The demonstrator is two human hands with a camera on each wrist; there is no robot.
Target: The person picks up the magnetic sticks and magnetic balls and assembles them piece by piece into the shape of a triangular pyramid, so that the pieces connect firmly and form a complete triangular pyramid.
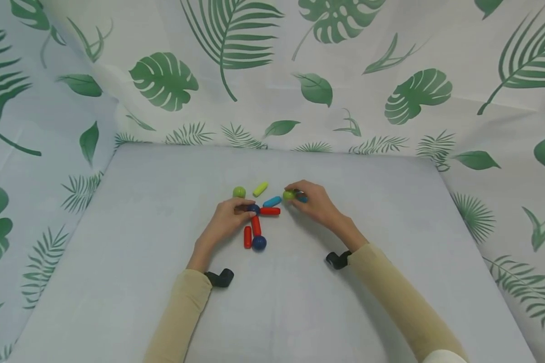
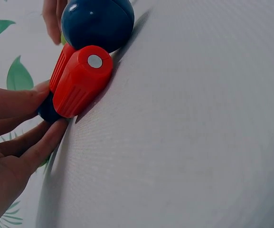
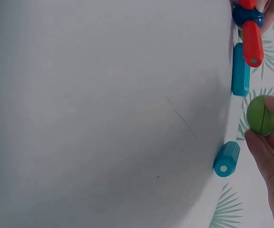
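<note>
My left hand [image 1: 229, 218] pinches a dark blue ball [image 1: 254, 208] between thumb and fingers. One red rod [image 1: 270, 211] sticks out from that ball to the right; another red rod [image 1: 256, 226] runs down to a second dark blue ball [image 1: 259, 243]. Beside it lies a loose red rod [image 1: 248, 237], whose end shows a silvery disc in the left wrist view. Thumb and fingertips of my right hand [image 1: 315, 201] pinch a green ball [image 3: 259, 116], raised above the table in the right wrist view. A blue rod [image 3: 228, 159] lies near those fingers.
Another blue rod [image 1: 272, 201] lies just behind the right-pointing red one. Farther back are a yellow-green rod [image 1: 260, 189] and a second green ball [image 1: 239, 192]. Leaf-patterned cloth [image 1: 263, 111] hangs behind and beside the white table [image 1: 281, 312].
</note>
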